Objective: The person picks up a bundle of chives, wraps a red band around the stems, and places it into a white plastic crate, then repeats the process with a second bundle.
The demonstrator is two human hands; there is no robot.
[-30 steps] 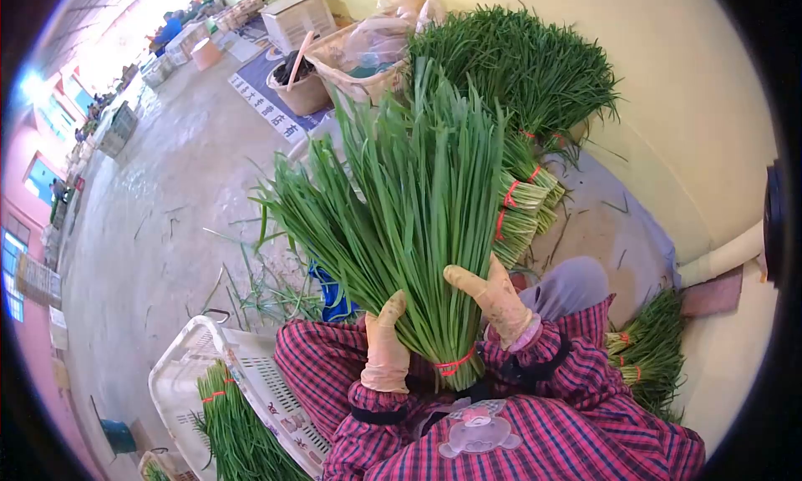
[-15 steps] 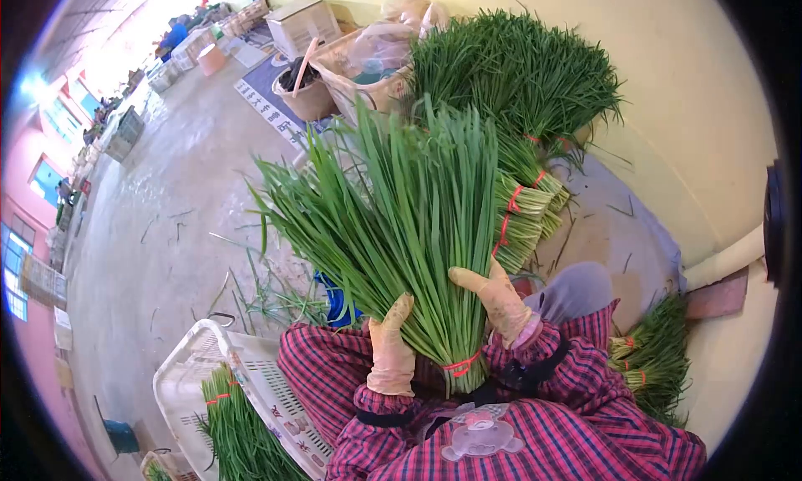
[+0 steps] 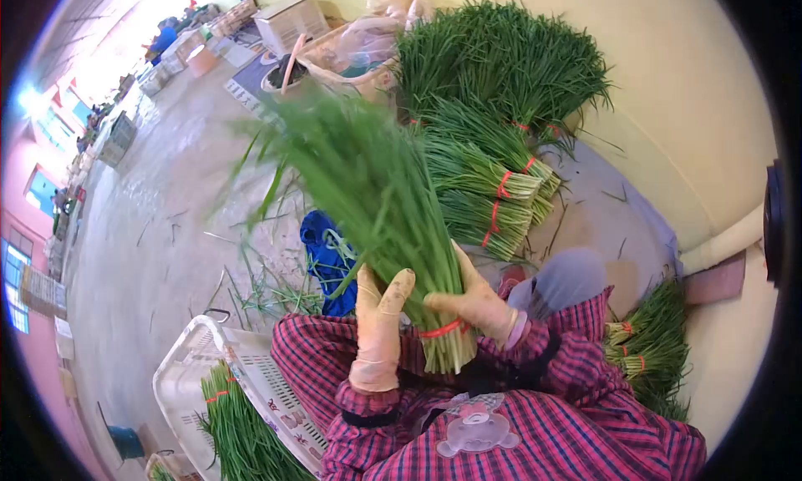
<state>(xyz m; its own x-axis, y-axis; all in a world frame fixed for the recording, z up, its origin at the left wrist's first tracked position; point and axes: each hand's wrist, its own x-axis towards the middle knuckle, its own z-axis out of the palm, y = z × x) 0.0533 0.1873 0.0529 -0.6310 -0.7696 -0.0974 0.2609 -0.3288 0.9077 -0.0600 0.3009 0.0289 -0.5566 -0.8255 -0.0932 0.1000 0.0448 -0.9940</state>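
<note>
A bundle of garlic chives (image 3: 368, 180) with a red band near its cut ends is held upright over my lap, its leaves leaning left and blurred by motion. My right hand (image 3: 478, 304), in a pale glove, grips the bundle just above the band, thumb across the front. On the other side, my left hand (image 3: 380, 326), also gloved, is beside the stems with thumb and fingers apart; some fingertips are hidden by leaves. Banded chive bundles (image 3: 493, 189) lie stacked on a sheet beyond my right hand.
A white plastic crate (image 3: 280, 414) with more chives stands at my left. A blue cloth or bag (image 3: 322, 255) and loose leaves are on the floor. Further back are a bucket (image 3: 284, 80) and a basket (image 3: 334, 59). Smaller bundles (image 3: 647, 356) lie by the wall at right.
The fanned leaves have drawn narrower and swung left, uncovering the stacked bundles and the blue cloth. My right hand has shifted left and down to the band; my left hand has loosened from the stems.
</note>
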